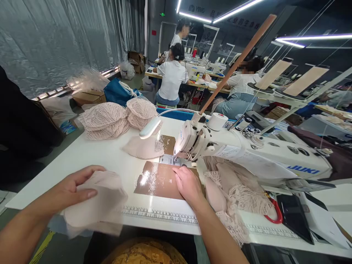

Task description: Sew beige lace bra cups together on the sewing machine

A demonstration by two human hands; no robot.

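Observation:
My left hand (73, 189) grips a thin beige fabric piece (103, 200) at the table's front left; the piece is blurred by motion. Close below the needle of a white sewing machine (228, 146), my right hand (188, 183) rests on a shiny brown plate (156, 183). Its fingers are bent and held together at the tips; anything between them is too small to make out. A beige cup-shaped piece (141, 147) with a lace edge lies left of the needle. Beneath the machine arm, more beige lace pieces (228, 187) are heaped beside my right forearm.
Stacks of lace cups (106, 119) stand at the table's back left. A printed ruler strip (162, 215) runs along the front edge. Red-handled scissors (276, 212) and a dark flat device (294, 216) lie at right. Co-workers sit at machines beyond; a lamp (150, 127) hangs near the needle.

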